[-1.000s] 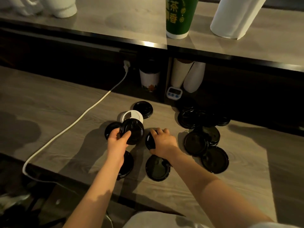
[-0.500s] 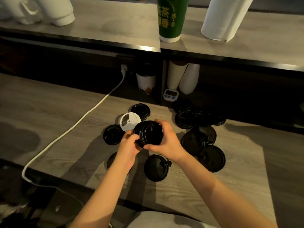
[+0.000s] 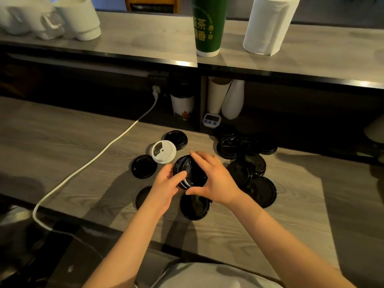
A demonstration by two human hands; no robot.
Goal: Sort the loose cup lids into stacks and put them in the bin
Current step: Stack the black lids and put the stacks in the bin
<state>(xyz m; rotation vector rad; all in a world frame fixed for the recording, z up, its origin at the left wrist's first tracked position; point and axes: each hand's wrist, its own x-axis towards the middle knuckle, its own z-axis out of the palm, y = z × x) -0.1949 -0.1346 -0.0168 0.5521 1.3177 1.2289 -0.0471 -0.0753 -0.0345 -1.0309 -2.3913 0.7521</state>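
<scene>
Black, glossy plastic: the stack of lids [image 3: 188, 170] is a short nested bundle, tilted on edge, with ribbed rims and one pale band (reflection or white rim, cannot tell which). The left hand [image 3: 166, 185] grips it from 8 o'clock and the right hand [image 3: 217, 182] from 4 o'clock, fingers curled round it above the wood-grain counter [image 3: 62, 146]. A white lid [image 3: 163, 152] lies at 10 o'clock, a loose black pile [image 3: 239, 146] at 2 o'clock.

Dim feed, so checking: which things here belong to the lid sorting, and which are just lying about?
Job: black lid stack held by left hand and right hand; white lid; loose black lids; lid pile.
Lying about: green cup; paper towel roll; white cable; timer.
</scene>
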